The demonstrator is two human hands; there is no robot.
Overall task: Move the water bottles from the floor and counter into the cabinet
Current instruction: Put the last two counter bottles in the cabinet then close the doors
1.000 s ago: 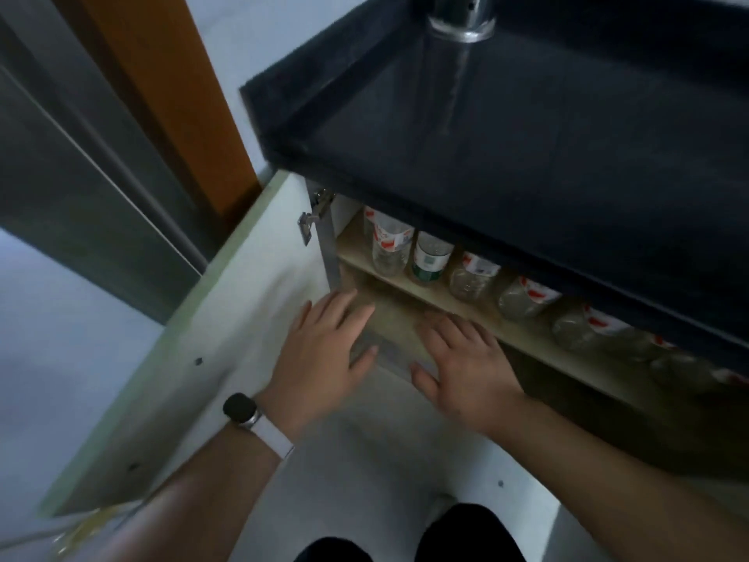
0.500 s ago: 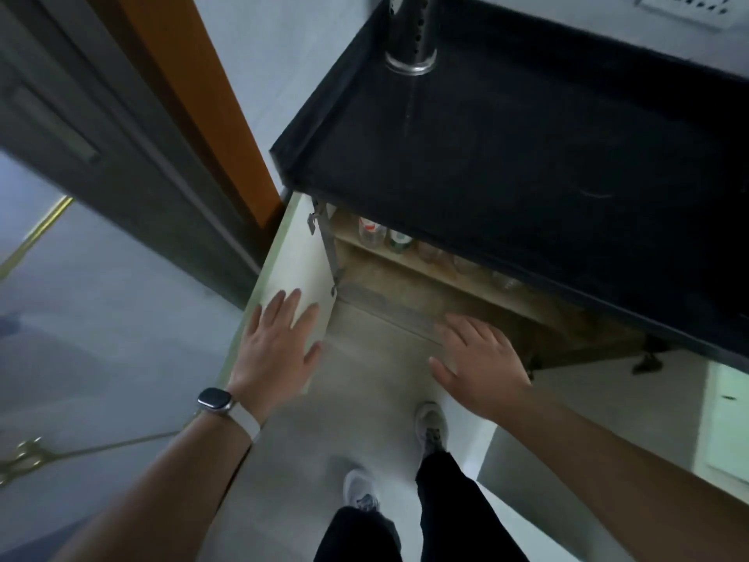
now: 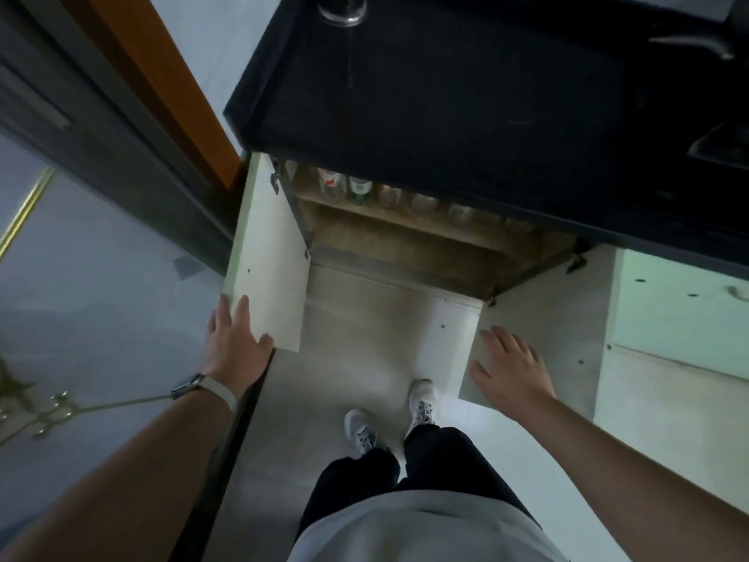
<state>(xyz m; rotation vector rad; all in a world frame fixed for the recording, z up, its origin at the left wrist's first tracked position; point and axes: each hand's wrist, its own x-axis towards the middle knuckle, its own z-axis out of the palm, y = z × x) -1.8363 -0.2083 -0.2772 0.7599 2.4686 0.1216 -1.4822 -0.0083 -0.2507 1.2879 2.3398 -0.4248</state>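
The left hand [image 3: 235, 338], fingers spread flat and holding nothing, rests on the outer corner of the open left cabinet door [image 3: 269, 261], a watch [image 3: 190, 386] on its wrist. Well beyond both hands, the water bottles [image 3: 367, 191] stand in a row on the cabinet shelf [image 3: 405, 223] under the black counter [image 3: 466, 107]. The right hand [image 3: 511, 369], also splayed and empty, lies against the open right cabinet door [image 3: 539, 318]

Glossy black counter [image 3: 466, 95]; matt white doors [image 3: 271, 253]; raw wood shelf [image 3: 405, 229].
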